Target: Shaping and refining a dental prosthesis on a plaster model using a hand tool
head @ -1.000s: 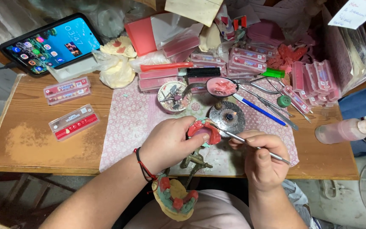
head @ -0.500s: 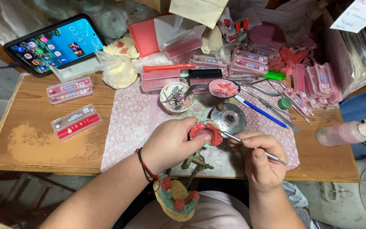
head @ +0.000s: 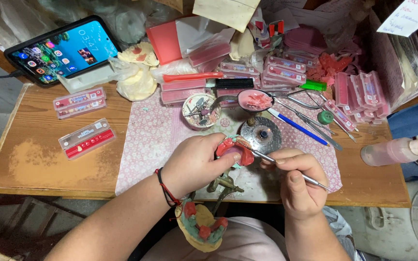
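A: Hardly anything moved since the earlier frame; left hand [head: 194,162] stays wrapped on the red wax denture [head: 234,151], right hand [head: 298,181] keeps the metal carving tool [head: 286,166] on it, maybe the tip slid a touch along the rim

B: Fingers state?

A: Left fingers [head: 221,162] closed around the denture, thumb side under it, gripping firm. Right fingers [head: 291,162] pinched shut on the tool shaft, pen-style; tool tip touches the denture just past the left fingertips

B: Where's the denture sitting?

A: Held above the pink patterned cloth [head: 156,140] on the wooden worktop [head: 35,159], between both sets of fingers. Metal articulator frame [head: 223,186] is just below the left fingers

B: Around them?

A: Round metal burner [head: 262,133] just beyond the right fingertips, small dish of burs [head: 198,110] beyond the left fingers. Spoon holding pink wax [head: 256,100] further out. Blue pen [head: 298,126] off to the outer side of the right fingers. Clear tooth-card boxes [head: 87,137] well apart from the left fingers, phone [head: 64,48] far beyond them. Plaster cast with red wax [head: 201,227] near the left wrist, in the lap
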